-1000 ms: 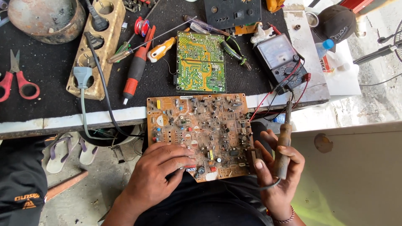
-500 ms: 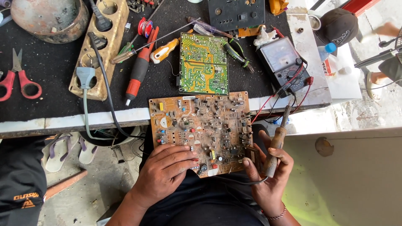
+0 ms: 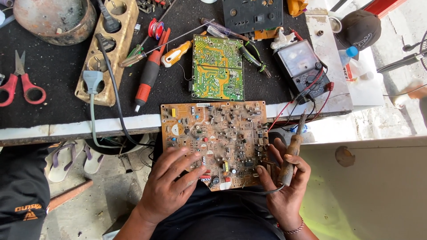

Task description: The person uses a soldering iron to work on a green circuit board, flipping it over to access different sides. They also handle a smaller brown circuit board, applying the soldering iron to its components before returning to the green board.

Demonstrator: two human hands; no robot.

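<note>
Workbench edge [image 3: 111, 126], circuit board [image 3: 215, 138] under left hand [image 3: 171, 186]

Red scissors [image 3: 20, 84] and rusty bowl [image 3: 53, 20] cut off by frame edges.

Beyond the grip stands a workbench [image 3: 53, 84] with a black top and a chipped white front edge, in even daylight. Below it, left of the grip, lies rough grey concrete floor [image 3: 95, 200] with sandals [image 3: 71, 158]; to the right leans a pale green panel [image 3: 369, 191].
</note>
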